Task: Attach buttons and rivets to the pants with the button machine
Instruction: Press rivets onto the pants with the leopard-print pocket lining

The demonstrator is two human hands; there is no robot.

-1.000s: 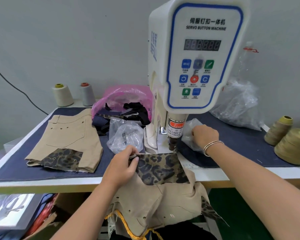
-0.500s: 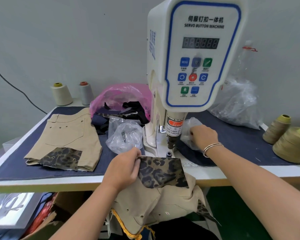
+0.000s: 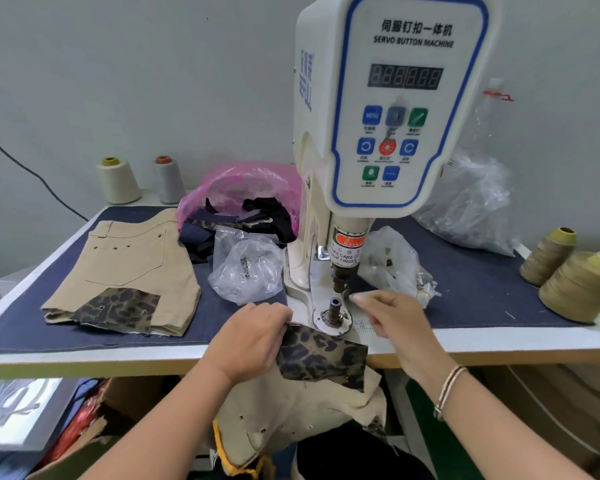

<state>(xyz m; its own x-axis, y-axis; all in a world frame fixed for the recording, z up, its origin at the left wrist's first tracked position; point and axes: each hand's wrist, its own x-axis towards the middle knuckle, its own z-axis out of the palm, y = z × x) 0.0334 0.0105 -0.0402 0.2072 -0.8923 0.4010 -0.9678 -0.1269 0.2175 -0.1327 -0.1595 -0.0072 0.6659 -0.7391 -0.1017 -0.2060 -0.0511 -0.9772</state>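
The white servo button machine (image 3: pixel 406 109) stands at the table's middle, its punch (image 3: pixel 340 278) raised above the bare lower die (image 3: pixel 335 306). My left hand (image 3: pixel 253 337) grips the leopard-print patch (image 3: pixel 323 355) of tan pants (image 3: pixel 291 410), which hang over the table's front edge just below the die. To the right of the die is my right hand (image 3: pixel 392 313), with thumb and forefinger pinched together; the small button piece between them is too small to make out. A clear bag of buttons (image 3: pixel 392 261) lies behind that hand.
Folded tan pants (image 3: pixel 129 265) lie on the blue cloth at left. Another clear bag (image 3: pixel 246 268) and a pink bag (image 3: pixel 243 181) of scraps sit beside the machine. Thread cones (image 3: pixel 575 285) stand at right, two more (image 3: pixel 116 180) at back left. A large clear bag (image 3: pixel 471 202) lies behind.
My right hand has come out of the clear bag and moved forward to the lower die. My left hand still grips the leopard patch, now nearer the die.
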